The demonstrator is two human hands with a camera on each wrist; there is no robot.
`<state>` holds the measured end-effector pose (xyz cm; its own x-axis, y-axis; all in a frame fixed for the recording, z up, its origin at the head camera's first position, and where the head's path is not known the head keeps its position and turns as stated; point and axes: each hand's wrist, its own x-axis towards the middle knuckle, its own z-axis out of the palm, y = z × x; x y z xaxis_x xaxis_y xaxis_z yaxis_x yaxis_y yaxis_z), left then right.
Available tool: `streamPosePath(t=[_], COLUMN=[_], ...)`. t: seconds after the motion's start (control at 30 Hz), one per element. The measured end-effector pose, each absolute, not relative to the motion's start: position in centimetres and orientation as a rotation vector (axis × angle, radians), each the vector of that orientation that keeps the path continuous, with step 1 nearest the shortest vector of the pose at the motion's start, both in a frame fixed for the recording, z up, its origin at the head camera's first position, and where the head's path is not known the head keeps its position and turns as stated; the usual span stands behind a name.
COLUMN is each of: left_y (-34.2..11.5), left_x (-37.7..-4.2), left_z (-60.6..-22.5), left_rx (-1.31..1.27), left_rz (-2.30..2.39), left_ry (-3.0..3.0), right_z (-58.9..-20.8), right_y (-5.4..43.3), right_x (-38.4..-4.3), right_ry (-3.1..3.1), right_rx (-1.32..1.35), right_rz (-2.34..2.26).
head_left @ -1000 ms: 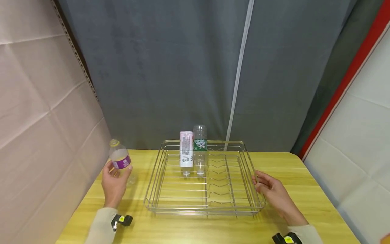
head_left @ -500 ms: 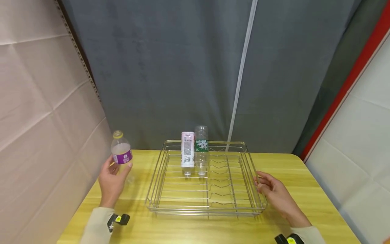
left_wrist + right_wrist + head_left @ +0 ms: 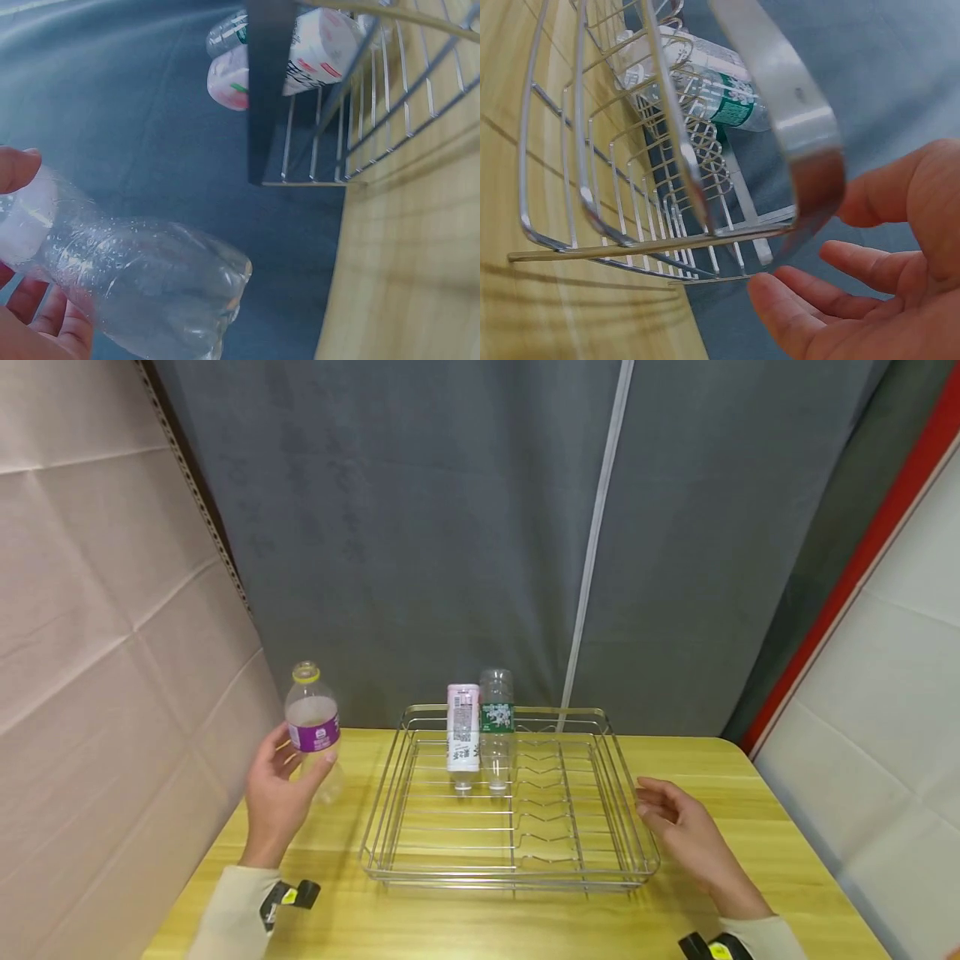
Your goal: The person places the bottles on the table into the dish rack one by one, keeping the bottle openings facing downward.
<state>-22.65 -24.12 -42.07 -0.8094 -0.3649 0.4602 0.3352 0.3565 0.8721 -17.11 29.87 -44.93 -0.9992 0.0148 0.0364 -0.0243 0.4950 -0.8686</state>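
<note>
My left hand (image 3: 281, 789) grips an uncapped clear plastic bottle (image 3: 312, 735) with a purple label and a yellow neck ring, upright left of the rack. In the left wrist view the ribbed base of the bottle (image 3: 157, 277) points away from the fingers. A metal wire rack (image 3: 465, 870) stands on the table; two upside-down bottles lean at its back: a pink-and-white bottle (image 3: 462, 727) and a clear bottle with a green label (image 3: 497, 743). My right hand (image 3: 686, 835) is beside the rack's right side, fingers loosely spread, fingertips close to the rim (image 3: 810, 150) in the right wrist view.
The yellow wooden table (image 3: 450, 927) carries the rack at its middle. A grey curtain (image 3: 420, 543) hangs behind it. A pale cloth wall (image 3: 112, 693) stands at the left, and a white panel (image 3: 885, 693) with a red edge at the right.
My left hand has raised the purple-labelled bottle and brought it more upright, slightly to the right. My right hand has let go of the rack's right rim and shifted slightly right. The rack's bottles stay put.
</note>
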Motion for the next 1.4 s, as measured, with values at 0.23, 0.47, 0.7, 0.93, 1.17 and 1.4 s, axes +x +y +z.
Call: streamPosePath(t=[0.23, 0.47, 0.7, 0.93, 1.17, 1.4], left_y=[-22.9, -22.1, -21.1, -20.1, -18.9, -17.7], left_x=[-22.3, -21.8, -21.3, -20.5, -20.0, -19.6], left_z=[-40.6, -39.6, -38.8, -37.9, -37.7, -37.5], left_rx=[-0.075, -0.169, -0.262, -0.298, -0.359, -0.457], left_rz=[-1.450, -1.420, -1.386, -1.354, -1.317, -1.247], left_ry=[-2.057, -2.052, -2.070, -2.108, -2.204, -2.302], right_z=[-43.5, -41.8, -40.0, -38.6, -37.1, -35.9], right_y=[30.2, 29.7, 28.6, 27.0, 25.2, 23.5], right_x=[-16.8, -16.4, -16.0, -15.6, -15.2, -14.9], right_ry=[-2.672, -2.619, -2.541, -2.440, -2.383, -2.328], right_rx=[0.022, 0.033, 0.144, 0.237, 0.349, 0.490], right_rz=[1.493, 1.494, 1.494, 1.540, 1.586, 1.610])
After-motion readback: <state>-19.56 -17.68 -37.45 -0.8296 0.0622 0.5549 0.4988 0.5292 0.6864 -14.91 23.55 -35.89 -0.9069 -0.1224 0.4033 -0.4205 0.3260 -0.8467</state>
